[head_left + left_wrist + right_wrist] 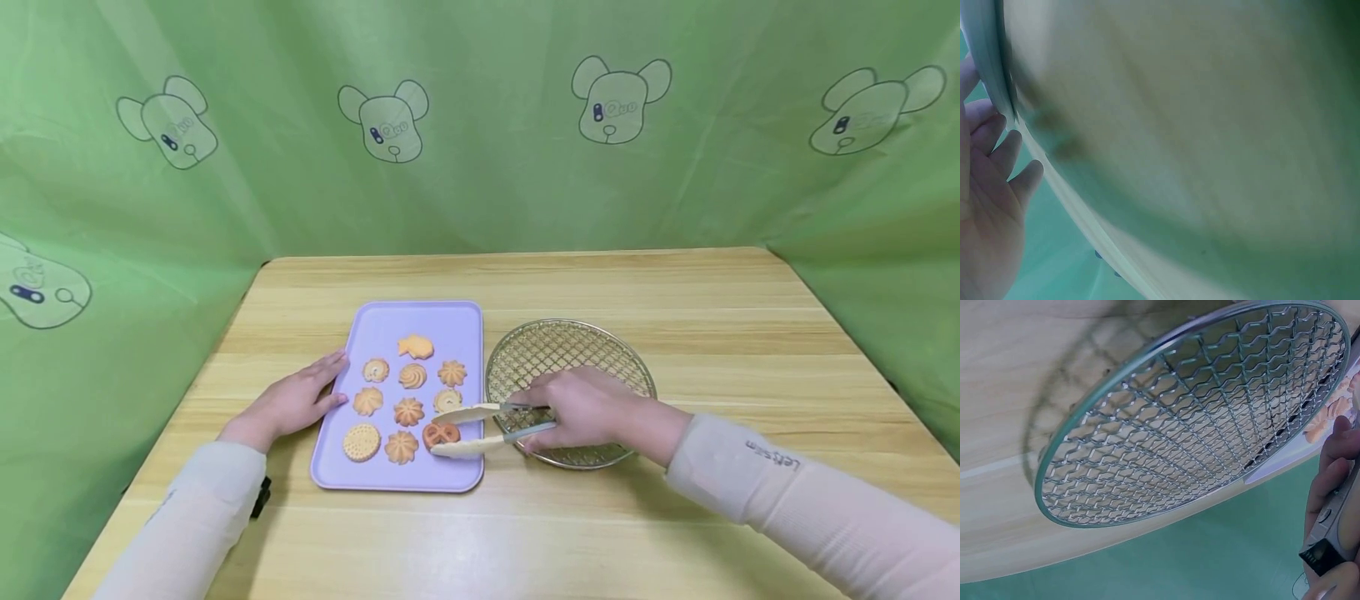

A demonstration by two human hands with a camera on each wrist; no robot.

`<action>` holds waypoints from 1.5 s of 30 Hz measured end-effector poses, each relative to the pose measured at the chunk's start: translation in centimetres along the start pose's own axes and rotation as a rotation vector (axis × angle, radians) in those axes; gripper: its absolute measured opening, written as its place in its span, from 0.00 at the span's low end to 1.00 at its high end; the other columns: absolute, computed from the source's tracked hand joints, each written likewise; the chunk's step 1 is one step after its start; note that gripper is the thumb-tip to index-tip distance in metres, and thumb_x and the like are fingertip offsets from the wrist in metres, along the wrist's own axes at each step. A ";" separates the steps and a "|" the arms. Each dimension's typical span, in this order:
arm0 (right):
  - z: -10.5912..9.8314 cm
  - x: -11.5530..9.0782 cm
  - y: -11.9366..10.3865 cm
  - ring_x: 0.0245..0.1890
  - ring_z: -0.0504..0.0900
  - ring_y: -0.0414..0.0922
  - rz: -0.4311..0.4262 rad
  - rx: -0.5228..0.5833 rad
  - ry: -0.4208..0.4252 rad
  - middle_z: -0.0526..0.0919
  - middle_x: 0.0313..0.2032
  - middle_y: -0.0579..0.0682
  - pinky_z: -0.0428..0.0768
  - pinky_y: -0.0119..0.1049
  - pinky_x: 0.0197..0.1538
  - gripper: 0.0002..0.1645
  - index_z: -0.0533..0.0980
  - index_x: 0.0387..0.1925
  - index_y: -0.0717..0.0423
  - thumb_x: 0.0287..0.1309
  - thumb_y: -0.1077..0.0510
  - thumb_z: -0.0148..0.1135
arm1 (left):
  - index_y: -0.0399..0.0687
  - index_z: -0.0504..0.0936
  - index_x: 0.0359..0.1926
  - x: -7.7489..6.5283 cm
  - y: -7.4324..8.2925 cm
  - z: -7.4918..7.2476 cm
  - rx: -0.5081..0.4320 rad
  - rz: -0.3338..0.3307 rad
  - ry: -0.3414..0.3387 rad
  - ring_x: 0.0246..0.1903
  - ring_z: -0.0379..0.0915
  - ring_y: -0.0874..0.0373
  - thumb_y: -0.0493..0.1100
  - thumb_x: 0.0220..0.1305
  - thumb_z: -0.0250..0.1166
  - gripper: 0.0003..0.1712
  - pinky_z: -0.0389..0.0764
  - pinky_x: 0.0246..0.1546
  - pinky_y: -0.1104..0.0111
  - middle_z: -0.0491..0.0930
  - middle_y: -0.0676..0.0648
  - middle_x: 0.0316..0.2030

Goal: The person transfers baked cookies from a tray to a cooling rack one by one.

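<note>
My right hand (pixel 588 407) grips a pair of tongs (pixel 474 412) with pale cream tips and grey arms. The tips lie either side of a brown pretzel-shaped cookie (pixel 442 434) at the lower right of a lilac tray (pixel 442 321). At the tray's left edge, the fingers of my left hand (pixel 296 400) rest extended; in the left wrist view the same hand (pixel 991 206) touches a dark rim. Several other cookies sit in loose rows, among them a fish-shaped one (pixel 416 347), a round dotted one (pixel 362 442) and a swirled one (pixel 412 376).
A round wire mesh rack (pixel 570 342) stands right of the tray, under my right hand; its rim (pixel 1054 462) casts a shadow on the table. The wooden table (pixel 525 542) reaches to green curtains (pixel 495 192) printed with bear heads at the back and sides.
</note>
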State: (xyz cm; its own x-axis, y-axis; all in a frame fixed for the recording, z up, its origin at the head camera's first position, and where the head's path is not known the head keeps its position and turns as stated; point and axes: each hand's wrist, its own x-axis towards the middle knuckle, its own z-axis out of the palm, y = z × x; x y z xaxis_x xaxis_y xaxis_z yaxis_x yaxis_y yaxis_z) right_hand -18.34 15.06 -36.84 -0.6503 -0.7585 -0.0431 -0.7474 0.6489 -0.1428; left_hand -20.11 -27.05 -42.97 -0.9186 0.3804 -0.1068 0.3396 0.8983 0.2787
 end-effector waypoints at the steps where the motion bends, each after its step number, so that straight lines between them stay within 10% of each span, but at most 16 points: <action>1: 0.0 0.0 0.0 0.41 0.83 0.48 -0.002 0.005 0.013 0.82 0.50 0.50 0.82 0.45 0.40 0.39 0.77 0.58 0.45 0.47 0.31 0.66 | 0.40 0.55 0.73 0.0 0.0 0.0 0.000 0.000 0.000 0.69 0.48 0.41 0.54 0.71 0.54 0.38 0.56 0.65 0.48 0.50 0.40 0.72; 7: 0.0 -0.3 0.3 0.27 0.78 0.38 0.019 -0.008 0.071 0.84 0.43 0.46 0.76 0.30 0.24 0.39 0.76 0.59 0.44 0.47 0.31 0.66 | 0.40 0.55 0.72 0.0 0.0 0.0 0.001 0.003 0.002 0.69 0.48 0.41 0.54 0.71 0.54 0.38 0.56 0.65 0.48 0.50 0.40 0.72; 30: -0.4 -2.2 3.1 0.42 0.82 0.58 0.221 -0.036 0.171 0.78 0.52 0.62 0.75 0.33 0.18 0.41 0.74 0.61 0.50 0.50 0.33 0.66 | 0.40 0.55 0.72 0.0 -0.1 0.1 0.006 -0.002 -0.003 0.69 0.48 0.41 0.55 0.71 0.54 0.38 0.56 0.65 0.48 0.50 0.40 0.72; 37: -0.4 -2.9 4.5 0.15 0.71 0.38 0.256 -0.008 0.201 0.81 0.48 0.59 0.65 0.27 0.11 0.39 0.73 0.61 0.49 0.50 0.37 0.68 | 0.40 0.55 0.72 0.0 -0.1 0.1 0.009 0.002 -0.001 0.69 0.48 0.41 0.55 0.71 0.54 0.38 0.57 0.65 0.48 0.50 0.40 0.72; 45: -0.3 -3.7 6.2 0.10 0.67 0.35 0.325 0.012 0.194 0.77 0.52 0.65 0.64 0.27 0.08 0.40 0.72 0.62 0.51 0.51 0.39 0.69 | 0.40 0.55 0.72 0.0 -0.1 0.1 0.010 0.003 0.002 0.68 0.49 0.41 0.55 0.70 0.54 0.38 0.57 0.65 0.48 0.50 0.40 0.72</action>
State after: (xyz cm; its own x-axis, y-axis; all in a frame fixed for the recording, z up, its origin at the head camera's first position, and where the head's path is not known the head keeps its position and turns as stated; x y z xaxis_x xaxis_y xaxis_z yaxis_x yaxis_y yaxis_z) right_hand -20.60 21.93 -37.27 -0.8677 -0.4870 0.0998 -0.4971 0.8520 -0.1641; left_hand -20.09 -27.16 -43.14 -0.9182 0.3824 -0.1038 0.3442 0.8995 0.2691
